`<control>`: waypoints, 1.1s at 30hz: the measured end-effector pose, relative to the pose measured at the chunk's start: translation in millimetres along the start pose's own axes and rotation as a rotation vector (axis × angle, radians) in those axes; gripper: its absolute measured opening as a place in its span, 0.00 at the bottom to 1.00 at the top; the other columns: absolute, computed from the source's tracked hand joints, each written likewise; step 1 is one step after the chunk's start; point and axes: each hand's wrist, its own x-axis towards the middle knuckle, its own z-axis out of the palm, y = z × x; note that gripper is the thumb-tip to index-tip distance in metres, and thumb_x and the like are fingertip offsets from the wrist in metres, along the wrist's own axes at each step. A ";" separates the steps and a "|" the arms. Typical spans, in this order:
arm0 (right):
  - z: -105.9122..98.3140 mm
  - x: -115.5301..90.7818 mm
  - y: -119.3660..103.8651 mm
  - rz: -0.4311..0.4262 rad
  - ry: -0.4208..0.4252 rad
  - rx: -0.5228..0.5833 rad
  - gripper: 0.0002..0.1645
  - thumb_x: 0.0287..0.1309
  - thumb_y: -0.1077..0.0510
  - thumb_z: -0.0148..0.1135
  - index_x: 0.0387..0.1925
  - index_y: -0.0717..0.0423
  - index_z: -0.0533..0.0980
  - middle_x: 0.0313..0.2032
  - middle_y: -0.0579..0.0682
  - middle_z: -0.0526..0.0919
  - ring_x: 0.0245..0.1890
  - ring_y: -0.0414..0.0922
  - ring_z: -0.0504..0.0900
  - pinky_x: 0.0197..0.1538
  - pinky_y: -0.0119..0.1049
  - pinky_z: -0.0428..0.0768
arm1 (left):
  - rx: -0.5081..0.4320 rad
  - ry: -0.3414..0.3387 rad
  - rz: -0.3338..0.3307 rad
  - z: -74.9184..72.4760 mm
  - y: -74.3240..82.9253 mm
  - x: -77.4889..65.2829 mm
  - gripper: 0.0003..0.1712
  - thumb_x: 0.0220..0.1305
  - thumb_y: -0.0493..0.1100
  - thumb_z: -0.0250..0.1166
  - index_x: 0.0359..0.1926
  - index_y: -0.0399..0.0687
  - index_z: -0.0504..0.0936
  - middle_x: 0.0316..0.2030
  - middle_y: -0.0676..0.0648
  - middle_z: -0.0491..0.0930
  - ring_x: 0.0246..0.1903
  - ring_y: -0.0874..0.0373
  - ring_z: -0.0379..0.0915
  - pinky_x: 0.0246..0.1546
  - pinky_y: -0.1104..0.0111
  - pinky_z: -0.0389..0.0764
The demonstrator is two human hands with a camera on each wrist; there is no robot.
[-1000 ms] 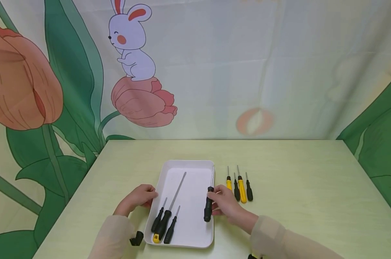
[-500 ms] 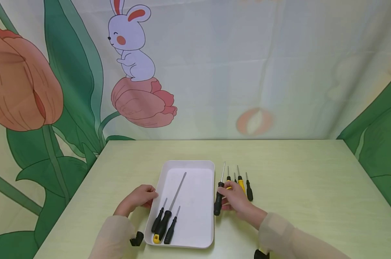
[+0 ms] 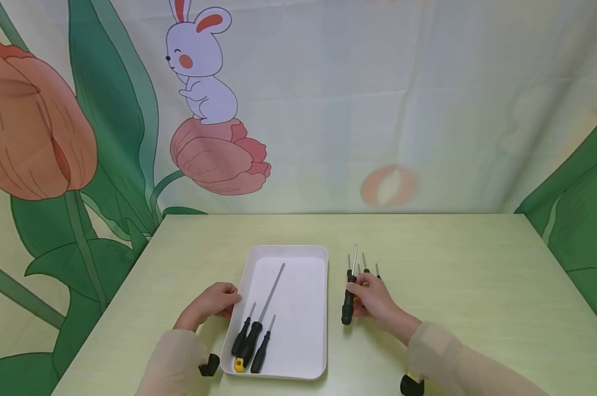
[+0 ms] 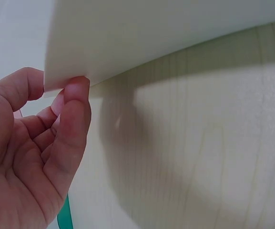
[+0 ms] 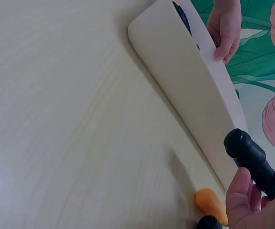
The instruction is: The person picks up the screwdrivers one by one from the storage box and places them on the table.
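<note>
My left hand (image 3: 213,301) pinches the left rim of a white tray (image 3: 303,308); the left wrist view shows thumb and fingers on either side of its wall. In the tray's near left part lie a long black screwdriver with a yellow end (image 3: 251,341) and two smaller black screwdrivers, one on each side. My right hand (image 3: 377,302) grips a black-handled screwdriver (image 3: 348,308) to the right of the tray, its shaft pointing away from me. In the right wrist view, its black handle (image 5: 251,155) shows above the table, between thumb and fingers.
Several black and yellow screwdrivers lie on the table behind and under my right hand, mostly hidden; a yellow-orange handle (image 5: 209,204) shows in the right wrist view. A printed curtain (image 3: 328,110) hangs behind the pale wooden table (image 3: 476,286).
My right hand has carried the black screwdriver rightward, from over the tray's right rim to the row of screwdrivers outside it. My left hand and the tray have stayed put.
</note>
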 end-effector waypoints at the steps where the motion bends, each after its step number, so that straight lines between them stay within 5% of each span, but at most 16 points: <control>1: -2.2 0.6 0.5 0.002 0.000 -0.005 0.09 0.55 0.60 0.52 0.36 0.60 0.64 0.24 0.51 0.73 0.16 0.40 0.70 0.19 0.31 0.73 | 0.000 -0.001 0.001 0.0 -0.1 0.0 0.08 0.59 0.40 0.53 0.33 0.36 0.72 0.24 0.46 0.73 0.22 0.58 0.69 0.25 0.69 0.73; 33: -55.8 26.6 -0.6 0.048 0.039 -0.174 0.17 0.58 0.55 0.48 0.45 0.62 0.63 0.28 0.51 0.72 0.21 0.42 0.70 0.25 0.33 0.76 | 0.000 -0.009 0.009 -0.6 2.1 -2.0 0.08 0.58 0.39 0.53 0.32 0.36 0.72 0.23 0.46 0.72 0.22 0.57 0.69 0.26 0.67 0.74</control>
